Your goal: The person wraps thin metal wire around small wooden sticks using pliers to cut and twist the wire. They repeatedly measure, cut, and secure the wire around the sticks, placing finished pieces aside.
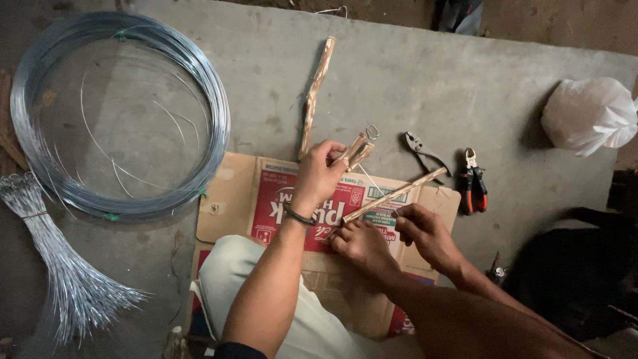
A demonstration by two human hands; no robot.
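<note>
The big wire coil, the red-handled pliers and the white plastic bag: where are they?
wire coil (pixel 214 100), head view, right side of the ring.
red-handled pliers (pixel 474 189), head view, handles.
white plastic bag (pixel 586 114), head view, middle.

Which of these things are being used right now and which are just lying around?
In use: wire-bound sticks in the left hand; long stick under another person's hands; cardboard beneath.
Lying about: wire coil, cut-wire bundle, crooked stick, pliers, red-handled cutters, white bag.

A big wire coil (pixel 119 113) and cut-wire bundle (pixel 60 266) lie left; two pliers (pixel 425 156) and perhaps a white bag (pixel 588 114) right.
</note>
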